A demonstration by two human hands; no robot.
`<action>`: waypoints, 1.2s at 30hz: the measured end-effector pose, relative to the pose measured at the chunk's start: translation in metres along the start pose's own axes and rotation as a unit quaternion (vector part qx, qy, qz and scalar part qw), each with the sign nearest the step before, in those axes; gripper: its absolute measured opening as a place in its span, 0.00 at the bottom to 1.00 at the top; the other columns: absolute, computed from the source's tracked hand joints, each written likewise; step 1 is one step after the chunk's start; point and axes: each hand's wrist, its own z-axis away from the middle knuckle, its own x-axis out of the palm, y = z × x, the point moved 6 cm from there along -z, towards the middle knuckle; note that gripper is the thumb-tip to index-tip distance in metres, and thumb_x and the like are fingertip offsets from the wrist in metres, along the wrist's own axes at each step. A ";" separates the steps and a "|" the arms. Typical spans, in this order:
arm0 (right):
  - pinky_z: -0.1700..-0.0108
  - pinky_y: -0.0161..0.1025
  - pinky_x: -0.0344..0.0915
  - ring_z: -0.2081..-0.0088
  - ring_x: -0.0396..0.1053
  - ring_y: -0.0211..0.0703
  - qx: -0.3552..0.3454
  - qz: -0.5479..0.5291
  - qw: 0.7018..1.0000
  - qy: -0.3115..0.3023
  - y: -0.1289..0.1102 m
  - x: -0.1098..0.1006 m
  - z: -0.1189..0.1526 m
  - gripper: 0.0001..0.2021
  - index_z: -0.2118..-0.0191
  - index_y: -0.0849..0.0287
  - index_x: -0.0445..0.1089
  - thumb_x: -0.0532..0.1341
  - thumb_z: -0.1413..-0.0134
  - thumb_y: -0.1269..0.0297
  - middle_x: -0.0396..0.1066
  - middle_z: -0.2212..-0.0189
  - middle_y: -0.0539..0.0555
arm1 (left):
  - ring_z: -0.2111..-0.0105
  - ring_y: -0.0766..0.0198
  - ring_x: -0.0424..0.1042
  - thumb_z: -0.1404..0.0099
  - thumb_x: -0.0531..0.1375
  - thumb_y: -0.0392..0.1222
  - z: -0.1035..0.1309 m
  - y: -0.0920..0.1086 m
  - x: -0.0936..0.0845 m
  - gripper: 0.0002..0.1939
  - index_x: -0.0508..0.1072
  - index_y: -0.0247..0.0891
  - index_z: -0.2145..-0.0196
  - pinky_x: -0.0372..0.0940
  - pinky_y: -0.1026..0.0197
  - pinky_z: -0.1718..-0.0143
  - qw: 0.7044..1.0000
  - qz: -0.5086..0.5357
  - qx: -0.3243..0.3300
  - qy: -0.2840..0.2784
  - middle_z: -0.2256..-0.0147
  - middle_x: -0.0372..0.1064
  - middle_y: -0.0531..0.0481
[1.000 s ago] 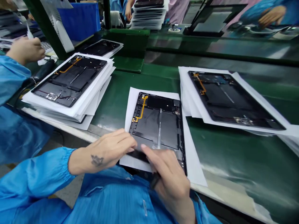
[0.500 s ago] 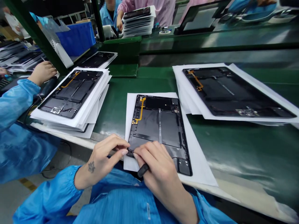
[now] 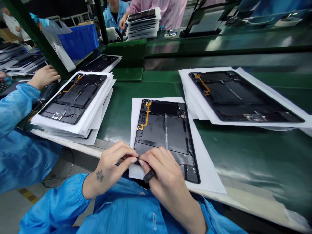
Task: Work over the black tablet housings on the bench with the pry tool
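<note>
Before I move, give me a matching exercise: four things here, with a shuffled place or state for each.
1. Left hand
2. Right hand
3. Blue bin
4. Nearest open tablet housing

A. Lies on a white sheet, fingertips at its near left corner
B. Has a black object at its fingers
C. Beyond the left-hand stack
D. Bears a tattoo near the wrist

Pairs: 1-D, 2-B, 3-C, 4-A

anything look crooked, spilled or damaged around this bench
Nothing visibly spilled or broken. The left stack looks untidy, its white sheets fanned at different angles. The paper sheet under the middle tablet shell sits askew, jutting out on the right. The left hand and right hand partly hide the shell's near edge.
</note>
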 end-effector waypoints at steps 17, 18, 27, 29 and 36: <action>0.66 0.42 0.62 0.65 0.64 0.45 -0.100 0.096 0.990 -0.027 -0.007 -0.005 0.005 0.19 0.51 0.65 0.72 0.46 0.35 0.80 0.75 0.62 0.59 | 0.64 0.60 0.66 0.24 0.51 0.31 0.000 0.001 0.005 0.07 0.68 0.34 0.56 0.66 0.58 0.61 0.958 -0.222 0.141 -0.114 0.64 0.69 0.45; 0.66 0.43 0.62 0.66 0.64 0.46 -0.100 0.096 0.990 -0.029 -0.007 -0.005 0.005 0.19 0.51 0.65 0.72 0.46 0.35 0.79 0.75 0.62 0.59 | 0.64 0.60 0.65 0.24 0.50 0.31 -0.001 0.003 0.005 0.08 0.68 0.33 0.56 0.66 0.58 0.62 0.955 -0.230 0.148 -0.117 0.64 0.69 0.45; 0.64 0.44 0.62 0.65 0.63 0.47 -0.128 0.155 0.979 -0.045 -0.011 0.002 0.006 0.18 0.50 0.68 0.72 0.46 0.31 0.75 0.75 0.61 0.61 | 0.63 0.60 0.68 0.27 0.54 0.30 0.004 0.000 -0.006 0.08 0.70 0.33 0.53 0.68 0.58 0.61 0.962 -0.211 0.154 -0.078 0.62 0.71 0.44; 0.63 0.45 0.63 0.65 0.63 0.47 -0.134 0.163 0.976 -0.049 -0.011 0.002 0.006 0.18 0.49 0.68 0.72 0.45 0.31 0.75 0.75 0.60 0.62 | 0.60 0.60 0.70 0.27 0.54 0.29 0.009 -0.003 -0.011 0.11 0.70 0.34 0.50 0.69 0.58 0.59 0.967 -0.197 0.149 -0.059 0.60 0.72 0.43; 0.64 0.45 0.63 0.65 0.63 0.47 -0.148 0.158 0.974 -0.066 -0.010 0.002 0.006 0.20 0.49 0.68 0.72 0.45 0.33 0.78 0.75 0.60 0.62 | 0.60 0.57 0.73 0.27 0.51 0.28 0.017 0.005 -0.008 0.15 0.70 0.25 0.47 0.72 0.56 0.60 0.933 -0.268 0.227 -0.077 0.60 0.74 0.38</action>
